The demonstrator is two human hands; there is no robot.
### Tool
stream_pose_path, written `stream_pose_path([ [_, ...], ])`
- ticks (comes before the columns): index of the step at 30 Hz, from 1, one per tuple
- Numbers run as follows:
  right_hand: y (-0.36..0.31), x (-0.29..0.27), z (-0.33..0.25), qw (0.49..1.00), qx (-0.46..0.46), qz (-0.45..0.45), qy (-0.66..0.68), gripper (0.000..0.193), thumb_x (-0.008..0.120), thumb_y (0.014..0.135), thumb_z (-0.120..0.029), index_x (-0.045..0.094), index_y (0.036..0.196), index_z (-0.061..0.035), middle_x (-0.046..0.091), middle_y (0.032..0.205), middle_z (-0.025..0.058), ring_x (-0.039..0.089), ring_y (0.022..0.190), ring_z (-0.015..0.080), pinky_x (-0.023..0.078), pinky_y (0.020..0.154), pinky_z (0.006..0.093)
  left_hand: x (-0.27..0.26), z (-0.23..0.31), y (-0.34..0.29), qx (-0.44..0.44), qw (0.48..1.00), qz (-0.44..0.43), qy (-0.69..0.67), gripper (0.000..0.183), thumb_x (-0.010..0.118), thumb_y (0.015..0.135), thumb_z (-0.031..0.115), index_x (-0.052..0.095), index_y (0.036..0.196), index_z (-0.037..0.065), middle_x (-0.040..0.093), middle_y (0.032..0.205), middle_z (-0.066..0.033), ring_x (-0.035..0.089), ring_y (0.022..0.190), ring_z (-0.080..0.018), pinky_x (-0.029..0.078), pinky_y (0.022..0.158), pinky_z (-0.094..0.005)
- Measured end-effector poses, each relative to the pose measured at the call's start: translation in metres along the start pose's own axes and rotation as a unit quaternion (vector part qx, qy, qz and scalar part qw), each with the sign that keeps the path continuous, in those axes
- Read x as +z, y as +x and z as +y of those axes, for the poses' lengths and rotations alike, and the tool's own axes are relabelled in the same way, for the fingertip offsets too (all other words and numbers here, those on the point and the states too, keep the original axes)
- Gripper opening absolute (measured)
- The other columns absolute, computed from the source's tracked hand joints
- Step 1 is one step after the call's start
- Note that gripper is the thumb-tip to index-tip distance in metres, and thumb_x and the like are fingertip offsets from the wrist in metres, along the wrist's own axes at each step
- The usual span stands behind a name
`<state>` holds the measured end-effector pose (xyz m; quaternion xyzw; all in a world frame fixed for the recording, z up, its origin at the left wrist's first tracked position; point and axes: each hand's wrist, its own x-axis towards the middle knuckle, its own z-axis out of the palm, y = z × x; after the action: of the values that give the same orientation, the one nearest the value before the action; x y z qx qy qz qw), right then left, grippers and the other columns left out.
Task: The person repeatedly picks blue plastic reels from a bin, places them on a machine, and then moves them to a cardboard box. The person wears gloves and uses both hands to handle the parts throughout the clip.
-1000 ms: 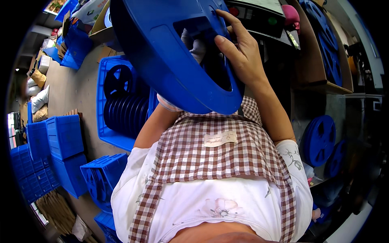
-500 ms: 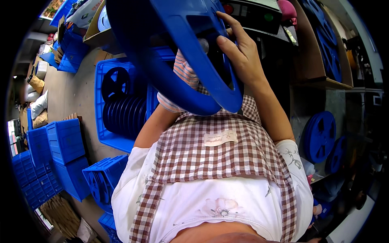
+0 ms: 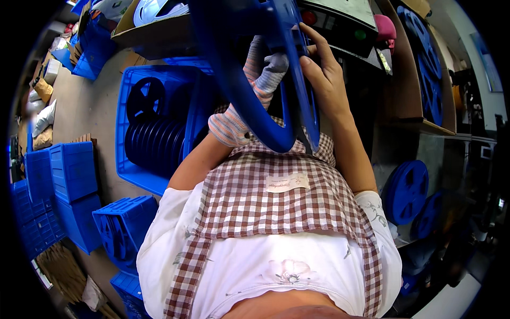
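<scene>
A large blue plastic reel point(image 3: 249, 109) with two flanges and cut-out openings stands on edge before my chest, its top cut off by the picture's upper edge. My right hand point(image 3: 328, 80), bare, closes on its right flange, with the thumb and a fingertip at the rim. My left hand point(image 3: 256, 85) wears a striped knit glove. It reaches in from the left, partly behind the near flange, with its thumb bent against the reel; some of its fingers are hidden.
A blue crate point(image 3: 121, 133) at left holds several dark reels point(image 3: 154, 143). Cardboard boxes with reels stand at far left point(image 3: 154, 38) and right point(image 3: 411, 80). A dark machine point(image 3: 340, 32) with red and green buttons is ahead. More blue reels point(image 3: 408, 192) lean at right; stacked crates point(image 3: 74, 170) stand left.
The reel has turned more edge-on and shifted slightly right, showing more of my gloved left hand. My right hand has moved slightly right and down with it. The surroundings have shifted slightly as well.
</scene>
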<state>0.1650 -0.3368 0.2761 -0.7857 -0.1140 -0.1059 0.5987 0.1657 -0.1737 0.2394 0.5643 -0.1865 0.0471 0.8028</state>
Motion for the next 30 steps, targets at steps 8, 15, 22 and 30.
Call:
stream_pose_path([
  [8, 0.0, 0.003, 0.003, 0.999, 0.003, 0.009, 0.037, 0.068, 0.062, 0.086, -0.049, 0.047, 0.143, -0.014, 0.06, 0.086, 0.0054, 0.061, 0.079, 0.0152, 0.051, 0.074, 0.0322, 0.002, 0.002, -0.008, -0.083, 0.996, 0.033, 0.016, 0.036, 0.073, 0.089, 0.024, 0.053, 0.114, 0.008, 0.058, 0.086, -0.0018, 0.057, 0.068, -0.0096, 0.048, 0.057, -0.0222],
  [15, 0.001, 0.006, 0.002, 1.0, -0.008, 0.007, 0.027, 0.068, 0.061, 0.088, -0.049, 0.047, 0.143, -0.0121, 0.06, 0.084, 0.0046, 0.06, 0.075, 0.0136, 0.05, 0.071, 0.0298, -0.01, -0.034, -0.017, -0.061, 0.992, 0.043, 0.099, 0.032, 0.073, 0.089, 0.027, 0.058, 0.109, 0.006, 0.062, 0.079, -0.0011, 0.059, 0.061, -0.0074, 0.05, 0.051, -0.0185],
  [22, 0.001, 0.006, 0.001, 0.999, 0.005, -0.006, 0.035, 0.064, 0.059, 0.09, -0.044, 0.046, 0.144, -0.0103, 0.059, 0.083, 0.004, 0.059, 0.074, 0.0122, 0.048, 0.069, 0.0278, -0.023, -0.065, -0.006, -0.201, 0.967, 0.035, -0.15, 0.031, 0.069, 0.092, 0.022, 0.059, 0.116, 0.006, 0.064, 0.089, -0.003, 0.062, 0.073, -0.0078, 0.053, 0.06, -0.0179],
  [30, 0.002, 0.008, 0.006, 0.999, -0.01, 0.008, 0.046, 0.068, 0.06, 0.088, -0.047, 0.046, 0.144, -0.0101, 0.06, 0.084, 0.0058, 0.061, 0.078, 0.014, 0.049, 0.071, 0.0296, -0.015, -0.033, 0.007, -0.07, 0.992, -0.089, 0.055, 0.048, 0.067, 0.094, 0.025, 0.049, 0.134, 0.007, 0.06, 0.119, -0.0073, 0.062, 0.105, -0.0152, 0.055, 0.087, -0.0286],
])
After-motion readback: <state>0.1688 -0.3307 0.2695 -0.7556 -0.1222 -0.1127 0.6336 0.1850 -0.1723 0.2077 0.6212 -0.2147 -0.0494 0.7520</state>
